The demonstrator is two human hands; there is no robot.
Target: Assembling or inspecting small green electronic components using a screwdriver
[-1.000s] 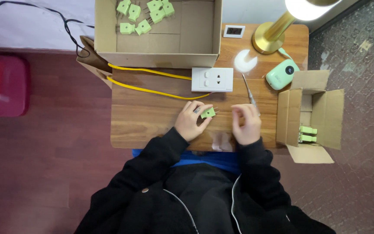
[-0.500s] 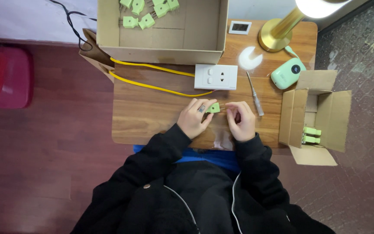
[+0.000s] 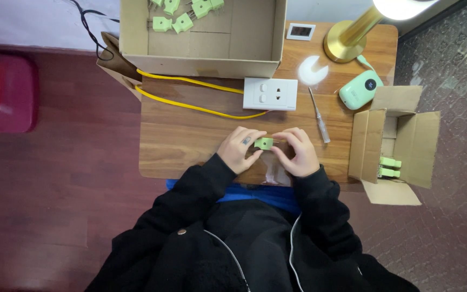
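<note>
Head view: looking straight down on a wooden table (image 3: 190, 140) and the person's two hands
Left hand (image 3: 237, 148): fingers curled round the left end of a small green plug (image 3: 264, 143), pinching it
Right hand (image 3: 298, 151): fingertips meet the plug's right end; it seems to grip something thin there, too small to be sure
Plug: held between both hands just above the table's near edge, in front of the person's black jacket (image 3: 233, 238)
Socket (image 3: 271, 93): white, flat on the table beyond the hands, a yellow cable (image 3: 190, 107) running left from it
Screwdriver (image 3: 318, 115): lies just right of the socket, near the right hand, untouched
Big box (image 3: 201, 43): open, at the far edge, more green plugs inside
Small box (image 3: 395, 143): open, to the right of the table, a few green plugs in it
Lamp (image 3: 352, 38): brass base at the far right corner, a green gadget (image 3: 358, 89) close by
</note>
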